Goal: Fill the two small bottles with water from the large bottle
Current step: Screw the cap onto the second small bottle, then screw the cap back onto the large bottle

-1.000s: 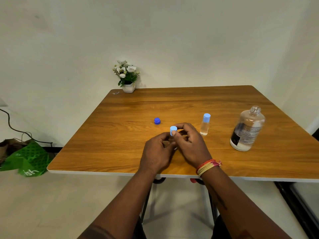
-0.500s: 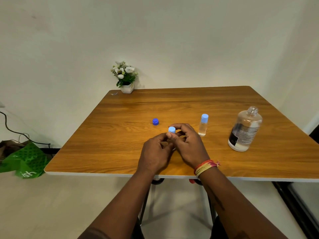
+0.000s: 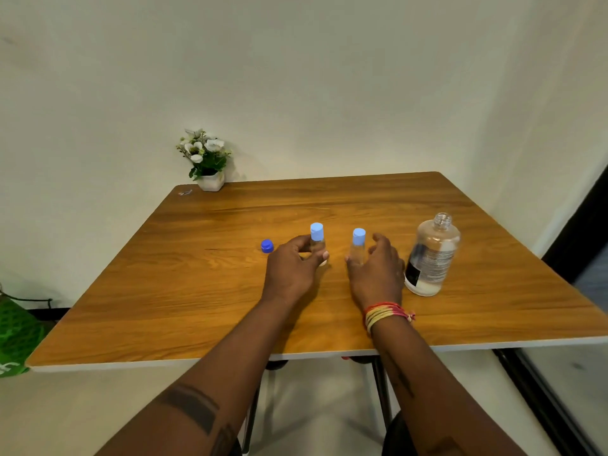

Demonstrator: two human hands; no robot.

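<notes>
Wooden table carried everything. Large bottle stood uncapped near the right edge, clear plastic, only a little water visible at the bottom, so probably light and a bit tippy; best taken around the middle at the label. Flower pot sat at the far left corner. Left hand curled round the left small bottle, thumb and fingers pinching its body. Right hand was spread, fingers relaxed just beside the right small bottle; contact could not be told. Both small bottles stood upright mid-table, light blue caps on, looked rigid, slick and easy to knock over; hold low on the body. Dark blue cap lay left of them.
</notes>
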